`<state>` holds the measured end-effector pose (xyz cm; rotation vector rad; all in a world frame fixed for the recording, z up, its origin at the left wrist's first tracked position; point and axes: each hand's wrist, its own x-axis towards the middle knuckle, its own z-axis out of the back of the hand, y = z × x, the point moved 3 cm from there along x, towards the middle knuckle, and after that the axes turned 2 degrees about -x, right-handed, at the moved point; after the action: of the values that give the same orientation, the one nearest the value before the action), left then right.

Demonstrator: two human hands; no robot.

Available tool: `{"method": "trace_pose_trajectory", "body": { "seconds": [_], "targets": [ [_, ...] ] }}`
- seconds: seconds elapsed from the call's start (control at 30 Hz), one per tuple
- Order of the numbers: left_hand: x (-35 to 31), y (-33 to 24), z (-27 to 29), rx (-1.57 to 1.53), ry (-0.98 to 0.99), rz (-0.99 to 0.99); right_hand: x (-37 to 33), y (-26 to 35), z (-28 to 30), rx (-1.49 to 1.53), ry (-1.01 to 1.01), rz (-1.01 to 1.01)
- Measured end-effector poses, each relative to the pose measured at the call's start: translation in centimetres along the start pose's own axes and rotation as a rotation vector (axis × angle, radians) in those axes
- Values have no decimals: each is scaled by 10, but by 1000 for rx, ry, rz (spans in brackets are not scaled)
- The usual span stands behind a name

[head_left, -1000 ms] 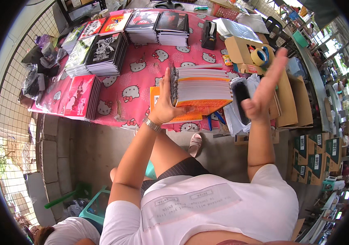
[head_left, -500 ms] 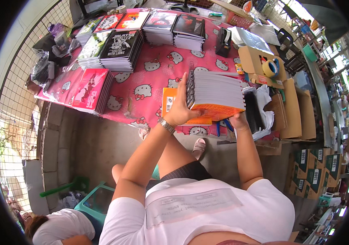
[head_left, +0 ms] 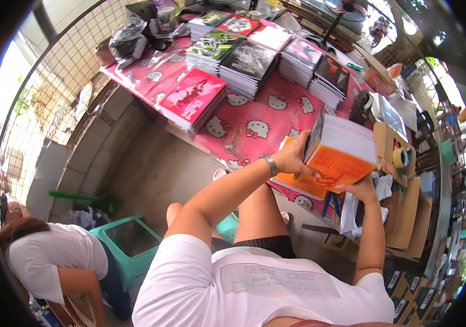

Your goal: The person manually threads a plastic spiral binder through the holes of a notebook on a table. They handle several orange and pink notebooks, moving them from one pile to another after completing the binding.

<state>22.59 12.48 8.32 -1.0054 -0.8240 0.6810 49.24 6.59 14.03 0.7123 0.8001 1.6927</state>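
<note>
A thick stack of spiral notebooks (head_left: 344, 158) with an orange cover is held between my two hands over the table's front edge. It is tilted, so the orange cover faces me and the white page edges show on top. My left hand (head_left: 294, 157), with a metal-band watch at the wrist, grips the stack's left side by the spiral bindings. At the lower right corner my right hand (head_left: 362, 188) holds it, thumb on the cover. Another orange notebook (head_left: 309, 186) lies on the table partly beneath the held stack.
Stacks of notebooks with pink (head_left: 193, 97), black (head_left: 248, 61) and green (head_left: 214, 46) covers stand on the pink patterned tablecloth (head_left: 257, 129). At right are a tape roll (head_left: 400, 158) and cardboard (head_left: 407, 215). A person (head_left: 61, 256) bends beside a teal stool (head_left: 126, 237) at lower left.
My view has swung left, so the table and both hands appear farther right. The held stack has tipped, showing more of its orange cover. Both hands keep their grip.
</note>
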Motion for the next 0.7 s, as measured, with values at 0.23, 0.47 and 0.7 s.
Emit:
{"method": "trace_pose_trajectory", "body": {
  "seconds": [0.23, 0.47, 0.7],
  "targets": [
    [-44, -35, 174, -614, -145, 352, 103, 102, -113, 455, 117, 25],
    [-99, -5, 352, -438, -220, 708, 188, 173, -287, 759, 345, -278],
    [-96, 19, 424, -346, -123, 994, 227, 199, -351, 757, 265, -404]
  ]
}}
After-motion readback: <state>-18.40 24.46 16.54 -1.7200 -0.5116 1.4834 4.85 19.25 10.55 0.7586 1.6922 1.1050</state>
